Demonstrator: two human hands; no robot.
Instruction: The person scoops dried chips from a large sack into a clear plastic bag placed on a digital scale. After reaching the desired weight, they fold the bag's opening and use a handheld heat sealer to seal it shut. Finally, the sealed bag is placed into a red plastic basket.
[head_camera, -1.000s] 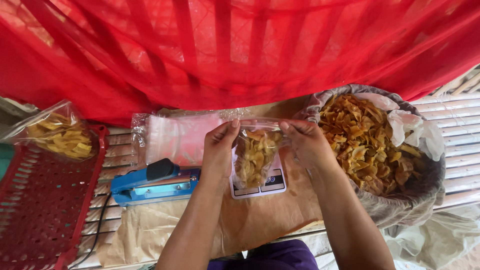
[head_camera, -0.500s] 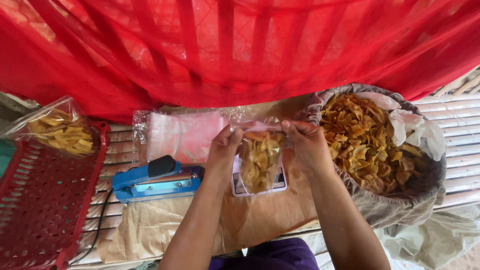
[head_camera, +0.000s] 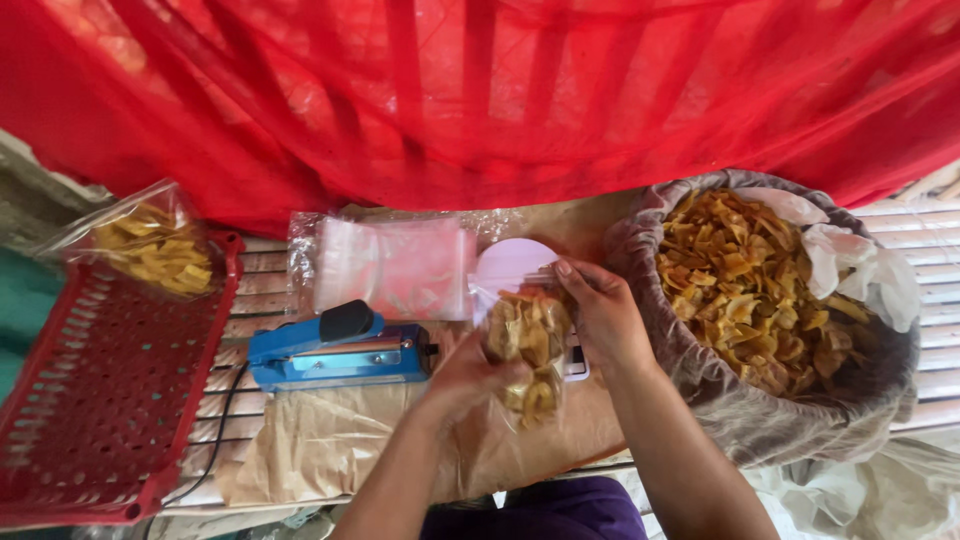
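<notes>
A clear bag of chips (head_camera: 528, 352) is clasped between the left hand (head_camera: 468, 372) beneath and the right hand (head_camera: 600, 310) at its top, long axis tilted, just right of the blue heat sealer (head_camera: 335, 352).

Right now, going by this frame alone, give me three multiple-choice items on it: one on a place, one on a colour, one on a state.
1. Where is the big lined basket of chips?
A. right of the hands
B. inside the red crate
C. on the sealer

2. What colour is the heat sealer?
A. green
B. blue
C. white

3. How is the small chip bag held?
A. lying untouched on the paper
B. by one hand only
C. by both hands

Answers: 1 A, it stands beside the right hand. 2 B, its body is blue with a black knob. 3 C, the left hand supports it from below while the right pinches its top.
</notes>
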